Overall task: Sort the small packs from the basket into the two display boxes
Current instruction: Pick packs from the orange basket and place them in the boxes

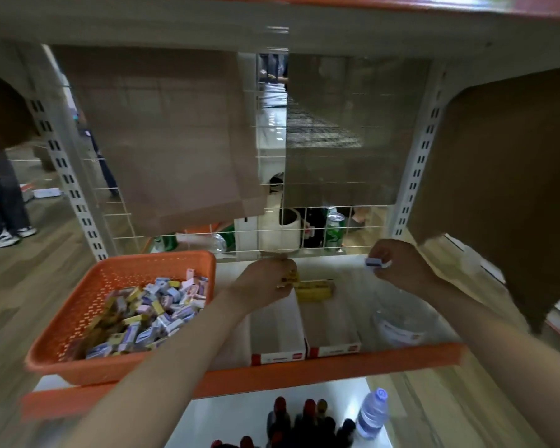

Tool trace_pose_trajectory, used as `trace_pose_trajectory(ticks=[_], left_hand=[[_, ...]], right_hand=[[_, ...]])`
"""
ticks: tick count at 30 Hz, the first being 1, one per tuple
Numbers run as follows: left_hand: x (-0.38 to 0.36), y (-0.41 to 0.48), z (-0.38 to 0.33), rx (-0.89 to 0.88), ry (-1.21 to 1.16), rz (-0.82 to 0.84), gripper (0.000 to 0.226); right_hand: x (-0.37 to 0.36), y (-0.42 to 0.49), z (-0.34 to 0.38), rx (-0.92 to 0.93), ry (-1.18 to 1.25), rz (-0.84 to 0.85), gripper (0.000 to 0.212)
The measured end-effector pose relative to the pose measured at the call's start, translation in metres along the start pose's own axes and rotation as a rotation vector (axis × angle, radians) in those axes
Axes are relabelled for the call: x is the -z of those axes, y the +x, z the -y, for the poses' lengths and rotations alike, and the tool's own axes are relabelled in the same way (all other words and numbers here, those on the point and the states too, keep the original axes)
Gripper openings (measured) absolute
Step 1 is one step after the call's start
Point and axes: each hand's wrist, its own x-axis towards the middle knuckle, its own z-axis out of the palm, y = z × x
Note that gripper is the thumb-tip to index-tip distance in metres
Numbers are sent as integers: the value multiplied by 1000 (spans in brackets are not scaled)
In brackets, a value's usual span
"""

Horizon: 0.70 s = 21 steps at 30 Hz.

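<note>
Small packs (146,313) heaped in orange basket (156,255) at left end of shelf (304,370), mixed yellow, blue and pink. Two white display boxes side by side just right of basket, red fronts at near edge: left box (277,323), right box (333,326) with a few yellow packs (314,290) lying at far end. Left hand (265,284) over far end of boxes, fingers curled round a yellow pack (290,279). Right hand (400,270) raised, right of right box, pinching a blue pack (373,262) between thumb and fingers. Clear plastic tub (401,318) right of boxes, blurred. On lower shelf, near: water bottle (372,412), dark red-capped bottles (304,418).
</note>
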Motion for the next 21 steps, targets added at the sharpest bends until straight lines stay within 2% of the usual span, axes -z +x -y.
trace_pose_trajectory(ticks=[4, 6, 16, 18, 21], left_hand=[[-7, 22, -23, -25, -36, 10, 34], [-9, 31, -34, -57, -12, 8, 35], [-13, 40, -48, -38, -104, 73, 33], [-15, 39, -47, -58, -130, 56, 36], [-15, 35, -49, -40, -218, 25, 34]], right_hand=[[19, -14, -38, -69, -15, -17, 20], [24, -19, -47, -97, -12, -2, 26], [18, -24, -55, -132, -44, 125, 40], [14, -22, -41, -105, -11, 100, 39], [1, -18, -12, 56, 83, 123, 36]])
